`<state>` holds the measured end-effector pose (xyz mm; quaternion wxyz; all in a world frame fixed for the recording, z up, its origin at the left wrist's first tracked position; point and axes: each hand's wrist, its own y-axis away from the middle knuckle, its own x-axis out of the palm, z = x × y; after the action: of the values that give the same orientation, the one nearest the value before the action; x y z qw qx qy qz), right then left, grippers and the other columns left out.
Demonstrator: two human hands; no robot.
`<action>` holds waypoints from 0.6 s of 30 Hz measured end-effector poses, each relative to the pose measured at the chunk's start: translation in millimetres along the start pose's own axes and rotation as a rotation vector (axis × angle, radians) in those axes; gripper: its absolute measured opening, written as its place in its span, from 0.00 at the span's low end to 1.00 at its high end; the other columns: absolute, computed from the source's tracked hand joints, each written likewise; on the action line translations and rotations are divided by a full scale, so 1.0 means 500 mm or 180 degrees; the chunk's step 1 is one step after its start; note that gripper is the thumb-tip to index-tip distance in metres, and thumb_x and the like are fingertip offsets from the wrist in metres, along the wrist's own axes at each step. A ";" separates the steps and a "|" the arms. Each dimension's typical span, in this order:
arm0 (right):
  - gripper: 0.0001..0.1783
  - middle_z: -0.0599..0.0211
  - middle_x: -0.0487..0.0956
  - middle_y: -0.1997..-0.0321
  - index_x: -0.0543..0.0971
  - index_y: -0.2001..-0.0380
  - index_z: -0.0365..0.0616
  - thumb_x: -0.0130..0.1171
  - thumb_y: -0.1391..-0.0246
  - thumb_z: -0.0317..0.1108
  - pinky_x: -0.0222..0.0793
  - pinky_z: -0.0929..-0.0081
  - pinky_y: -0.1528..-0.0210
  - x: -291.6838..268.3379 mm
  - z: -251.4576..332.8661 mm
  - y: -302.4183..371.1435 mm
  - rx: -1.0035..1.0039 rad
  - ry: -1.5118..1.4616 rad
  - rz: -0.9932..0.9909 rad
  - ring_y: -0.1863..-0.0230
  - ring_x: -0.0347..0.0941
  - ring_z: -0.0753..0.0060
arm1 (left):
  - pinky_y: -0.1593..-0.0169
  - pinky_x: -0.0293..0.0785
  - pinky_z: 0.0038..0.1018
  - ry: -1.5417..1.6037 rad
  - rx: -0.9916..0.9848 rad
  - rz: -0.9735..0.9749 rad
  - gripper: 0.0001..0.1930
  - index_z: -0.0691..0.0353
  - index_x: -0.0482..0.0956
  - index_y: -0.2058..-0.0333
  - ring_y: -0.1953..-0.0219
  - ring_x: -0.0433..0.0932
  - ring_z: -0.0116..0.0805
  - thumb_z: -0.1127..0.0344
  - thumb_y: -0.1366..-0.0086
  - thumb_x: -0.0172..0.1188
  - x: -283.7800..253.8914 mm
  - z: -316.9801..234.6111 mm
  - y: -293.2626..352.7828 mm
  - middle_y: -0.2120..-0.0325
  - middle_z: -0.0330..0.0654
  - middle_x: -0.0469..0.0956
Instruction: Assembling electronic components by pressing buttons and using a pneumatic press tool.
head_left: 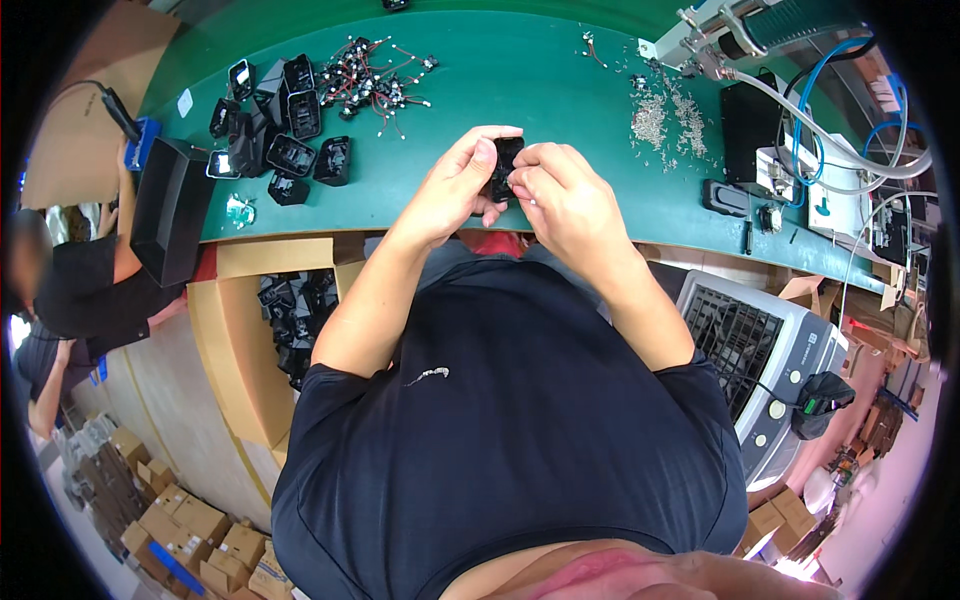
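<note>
Holding a black casing [505, 165] above the near edge of the green tabletop [520, 75], the left hand [456, 184] faces the right hand [572, 196], whose pinched-together fingertips touch the casing; black housings [290, 157] sit left.

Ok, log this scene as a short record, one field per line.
Left hand: holds a black case
Right hand: fingers at the case's right side
Table: green
Table, left: black cases, tangled wires
Table, right: scattered small metallic pieces
Below, left: cardboard box of black parts
Below, right: grey machine with a grille
</note>
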<state>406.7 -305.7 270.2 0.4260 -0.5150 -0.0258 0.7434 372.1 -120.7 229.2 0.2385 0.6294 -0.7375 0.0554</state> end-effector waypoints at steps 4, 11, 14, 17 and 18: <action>0.08 0.64 0.78 0.59 0.80 0.69 0.40 0.66 0.55 0.24 0.77 0.61 0.56 0.006 -0.002 0.002 -0.0059 -0.0011 0.0086 0.56 0.77 0.57 | 0.73 0.73 0.21 -0.0124 -0.0080 -0.0006 0.28 0.57 0.70 0.36 0.75 0.73 0.25 0.41 0.22 0.46 0.000 0.003 0.000 0.64 0.40 0.76; 0.10 0.67 0.76 0.60 0.81 0.70 0.45 0.69 0.60 0.27 0.73 0.61 0.56 -0.015 -0.014 -0.014 -0.0005 0.0241 0.0064 0.57 0.74 0.59 | 0.58 0.82 0.29 -0.1064 0.0613 0.0350 0.50 0.55 0.58 0.29 0.51 0.77 0.35 0.82 0.48 0.75 0.006 -0.020 0.011 0.43 0.43 0.67; 0.09 0.68 0.76 0.61 0.81 0.71 0.45 0.69 0.60 0.27 0.72 0.61 0.56 -0.015 -0.014 -0.023 -0.0054 0.0317 0.0170 0.58 0.73 0.60 | 0.53 0.81 0.31 -0.2828 0.1686 0.0168 0.49 0.57 0.59 0.30 0.49 0.77 0.40 0.79 0.48 0.75 0.015 -0.016 -0.013 0.40 0.47 0.65; 0.08 0.67 0.75 0.61 0.81 0.72 0.45 0.69 0.59 0.28 0.71 0.61 0.56 -0.012 -0.015 -0.024 -0.0018 0.0453 0.0135 0.58 0.73 0.60 | 0.48 0.80 0.35 -0.3020 0.2037 0.0056 0.43 0.61 0.63 0.35 0.47 0.77 0.48 0.77 0.49 0.75 0.006 -0.006 -0.034 0.43 0.50 0.69; 0.08 0.67 0.75 0.61 0.81 0.72 0.45 0.69 0.59 0.28 0.71 0.61 0.56 -0.012 -0.016 -0.024 -0.0007 0.0466 0.0113 0.58 0.73 0.60 | 0.47 0.79 0.37 -0.2961 0.2000 0.0010 0.42 0.62 0.64 0.37 0.46 0.76 0.50 0.76 0.50 0.76 0.002 -0.003 -0.039 0.44 0.50 0.71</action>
<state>420.7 -305.3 276.6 0.4129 -0.5688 0.0137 0.7112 391.2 -124.7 226.6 -0.3109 0.6272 -0.7140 -0.0107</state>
